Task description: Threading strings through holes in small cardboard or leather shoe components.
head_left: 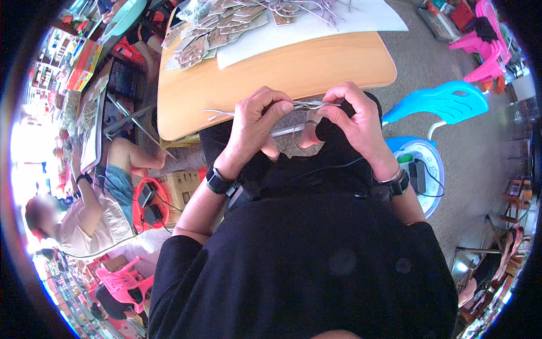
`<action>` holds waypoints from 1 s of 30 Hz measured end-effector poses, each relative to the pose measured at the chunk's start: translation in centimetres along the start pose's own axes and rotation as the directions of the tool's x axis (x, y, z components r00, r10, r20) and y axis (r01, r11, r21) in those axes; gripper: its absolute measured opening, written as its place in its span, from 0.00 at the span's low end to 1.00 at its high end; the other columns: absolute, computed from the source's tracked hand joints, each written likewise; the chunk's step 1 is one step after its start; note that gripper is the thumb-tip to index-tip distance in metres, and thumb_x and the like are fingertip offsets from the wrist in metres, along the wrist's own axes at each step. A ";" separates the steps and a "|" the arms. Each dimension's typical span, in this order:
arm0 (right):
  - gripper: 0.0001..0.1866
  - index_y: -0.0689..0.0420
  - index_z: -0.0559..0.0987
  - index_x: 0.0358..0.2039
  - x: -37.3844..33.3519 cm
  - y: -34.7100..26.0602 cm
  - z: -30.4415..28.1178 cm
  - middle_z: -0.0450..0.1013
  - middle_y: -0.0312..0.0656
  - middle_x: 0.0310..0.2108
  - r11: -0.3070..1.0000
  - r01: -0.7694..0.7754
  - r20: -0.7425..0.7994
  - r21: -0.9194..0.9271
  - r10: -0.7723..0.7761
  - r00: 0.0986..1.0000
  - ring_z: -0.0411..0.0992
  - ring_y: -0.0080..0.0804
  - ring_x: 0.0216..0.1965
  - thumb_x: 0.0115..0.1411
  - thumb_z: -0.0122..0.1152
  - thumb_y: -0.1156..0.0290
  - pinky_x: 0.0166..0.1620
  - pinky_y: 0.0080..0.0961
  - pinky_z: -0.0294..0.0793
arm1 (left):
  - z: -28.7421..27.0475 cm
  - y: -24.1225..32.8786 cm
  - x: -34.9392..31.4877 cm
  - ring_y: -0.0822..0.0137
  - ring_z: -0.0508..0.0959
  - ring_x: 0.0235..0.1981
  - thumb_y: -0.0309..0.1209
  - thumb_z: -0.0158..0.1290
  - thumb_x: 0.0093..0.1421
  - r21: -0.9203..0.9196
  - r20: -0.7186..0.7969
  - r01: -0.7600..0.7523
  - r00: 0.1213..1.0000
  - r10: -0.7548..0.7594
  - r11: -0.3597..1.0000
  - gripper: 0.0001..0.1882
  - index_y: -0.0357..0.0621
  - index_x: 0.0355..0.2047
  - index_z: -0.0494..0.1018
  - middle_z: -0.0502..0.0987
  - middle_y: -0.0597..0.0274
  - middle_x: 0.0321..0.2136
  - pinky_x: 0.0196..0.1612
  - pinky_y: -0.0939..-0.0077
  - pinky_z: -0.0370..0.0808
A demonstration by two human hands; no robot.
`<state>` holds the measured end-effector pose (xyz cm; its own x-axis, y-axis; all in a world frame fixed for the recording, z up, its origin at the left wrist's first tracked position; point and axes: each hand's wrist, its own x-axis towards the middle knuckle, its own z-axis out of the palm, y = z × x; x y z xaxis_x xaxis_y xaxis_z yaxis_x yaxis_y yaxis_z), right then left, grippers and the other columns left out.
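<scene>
A small bundle of thin greyish-white cords (307, 105) stretches between my hands, just past the near edge of the wooden table (276, 73) and above my lap. My left hand (255, 121) pinches the bundle between thumb and fingers, and loose cord ends stick out to its left over the tabletop. The bundle's other end sits between the thumb and forefinger of my right hand (355, 118). Farther back on the table lies a heap of flat brownish cards (217, 34). Similar pale purple-grey cords (313, 8) are spread on a white sheet (350, 20) beside it.
A blue chair (437, 104) and a white basin (432, 175) holding a black device stand to my right. On my left, another person sits at a low table (93, 130), near a red stool (152, 206) with black adapters and a cardboard box (183, 186).
</scene>
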<state>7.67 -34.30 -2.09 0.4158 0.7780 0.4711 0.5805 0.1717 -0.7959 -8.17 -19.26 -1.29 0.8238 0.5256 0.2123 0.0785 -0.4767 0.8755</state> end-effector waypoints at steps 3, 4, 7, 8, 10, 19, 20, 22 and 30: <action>0.11 0.58 0.74 0.34 0.2 -0.7 0.6 0.72 0.41 0.29 0.999 -0.007 -0.054 0.044 0.010 0.999 0.73 0.32 0.31 0.51 0.65 0.74 0.34 0.26 0.71 | 0.1 -0.3 -0.8 0.81 0.65 0.21 0.34 0.53 0.62 -0.206 -0.004 0.205 0.978 -0.210 0.957 0.10 0.39 0.33 0.75 0.69 0.74 0.21 0.25 0.85 0.63; 0.11 0.58 0.74 0.34 0.3 -0.6 0.6 0.72 0.41 0.29 0.999 -0.002 -0.045 0.043 0.004 0.999 0.73 0.32 0.31 0.51 0.65 0.74 0.34 0.26 0.71 | 0.1 -0.3 -1.0 0.82 0.63 0.21 0.35 0.52 0.63 -0.336 0.031 0.319 0.944 -0.328 0.886 0.10 0.39 0.33 0.75 0.67 0.76 0.21 0.24 0.86 0.61; 0.10 0.58 0.74 0.34 0.7 -0.4 0.8 0.72 0.40 0.29 0.996 0.081 -0.031 -0.031 -0.082 0.996 0.72 0.33 0.30 0.52 0.64 0.74 0.34 0.26 0.71 | 0.1 -0.6 -1.3 0.83 0.63 0.22 0.34 0.51 0.63 -0.370 0.028 0.312 0.945 -0.325 0.875 0.10 0.39 0.33 0.75 0.67 0.77 0.20 0.24 0.87 0.59; 0.09 0.58 0.74 0.34 0.9 -0.7 1.0 0.72 0.40 0.29 0.997 0.072 -0.040 -0.005 -0.072 0.997 0.72 0.32 0.30 0.52 0.64 0.74 0.34 0.26 0.71 | 0.1 -0.7 -1.2 0.83 0.63 0.22 0.34 0.51 0.63 -0.374 0.024 0.310 0.945 -0.325 0.874 0.10 0.39 0.33 0.75 0.67 0.77 0.20 0.24 0.87 0.59; 0.09 0.59 0.74 0.33 1.0 -0.9 1.1 0.72 0.40 0.29 0.998 0.065 -0.045 0.020 -0.064 0.997 0.72 0.32 0.30 0.53 0.63 0.74 0.34 0.26 0.71 | 0.2 -0.7 -1.1 0.84 0.64 0.23 0.34 0.52 0.63 -0.264 -0.006 0.249 0.966 -0.260 0.932 0.10 0.39 0.33 0.75 0.69 0.76 0.22 0.26 0.88 0.60; 0.05 0.59 0.75 0.33 0.4 -0.4 0.7 0.72 0.35 0.26 0.970 -0.061 -0.053 0.235 0.075 0.996 0.70 0.21 0.30 0.56 0.61 0.74 0.34 0.19 0.69 | -1.2 0.1 -1.3 0.81 0.70 0.30 0.33 0.54 0.61 -0.254 0.193 0.370 0.925 -0.328 0.893 0.10 0.38 0.37 0.75 0.74 0.73 0.27 0.35 0.85 0.68; 0.05 0.59 0.76 0.32 0.4 -0.5 0.7 0.72 0.34 0.26 0.931 -0.148 -0.041 0.334 0.171 0.984 0.69 0.19 0.30 0.56 0.61 0.73 0.35 0.18 0.68 | -1.3 -0.1 -1.3 0.81 0.70 0.30 0.33 0.54 0.61 -0.257 0.190 0.369 0.925 -0.328 0.893 0.10 0.38 0.37 0.75 0.74 0.73 0.27 0.35 0.85 0.68; 0.05 0.59 0.76 0.31 0.6 -0.5 0.9 0.72 0.33 0.27 0.873 -0.231 -0.013 0.429 0.262 0.965 0.68 0.17 0.31 0.57 0.61 0.73 0.36 0.17 0.68 | -1.4 -0.4 -1.4 0.81 0.71 0.31 0.32 0.54 0.61 -0.307 0.203 0.317 0.943 -0.263 0.898 0.11 0.38 0.39 0.76 0.75 0.73 0.29 0.36 0.85 0.69; 0.06 0.60 0.76 0.29 0.4 0.8 0.4 0.73 0.32 0.22 0.949 -0.216 0.027 0.230 0.215 0.976 0.67 0.16 0.26 0.55 0.64 0.72 0.33 0.17 0.67 | -0.9 -0.4 -1.2 0.75 0.76 0.31 0.28 0.52 0.60 -0.096 0.060 0.103 0.993 -0.098 0.990 0.08 0.36 0.37 0.75 0.79 0.64 0.30 0.36 0.79 0.73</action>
<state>8.04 -33.58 -2.70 0.5117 0.8129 0.2780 0.3003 0.1339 -0.9444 -9.64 -19.06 -1.54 0.8445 0.5263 0.0992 0.1090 -0.3503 0.9303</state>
